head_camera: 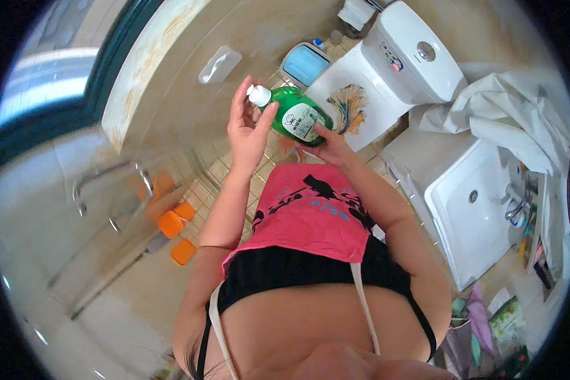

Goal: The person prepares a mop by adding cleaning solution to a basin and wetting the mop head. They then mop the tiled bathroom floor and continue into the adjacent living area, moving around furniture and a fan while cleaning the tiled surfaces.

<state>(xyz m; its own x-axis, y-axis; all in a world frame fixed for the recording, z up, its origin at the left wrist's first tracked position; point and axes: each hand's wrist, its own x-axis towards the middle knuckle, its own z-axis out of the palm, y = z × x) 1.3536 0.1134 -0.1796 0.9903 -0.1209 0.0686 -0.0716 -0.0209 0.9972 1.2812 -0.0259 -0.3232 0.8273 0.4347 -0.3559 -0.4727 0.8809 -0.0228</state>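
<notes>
A green see-through pump bottle (276,111) with a white pump top (259,95) lies tilted between my hands, above the tiled floor. Its label bears writing and a hand drawing. My left hand (249,133) is around the pump end, the thumb against the bottle's shoulder and the fingers partly hidden behind the white top. At the base end, my right hand (335,146) grips the bottle with its thumb on the front; the other fingers are mostly underneath. A pink apron (308,213) with a dark print hangs below my hands.
Beyond the bottle stands a toilet with a patterned lid (375,92) and white cistern (408,52), beside a blue-lidded bin (305,65). A white washbasin (475,223) is at right. Left are a glass panel with a metal handle (102,178) and orange containers (171,224).
</notes>
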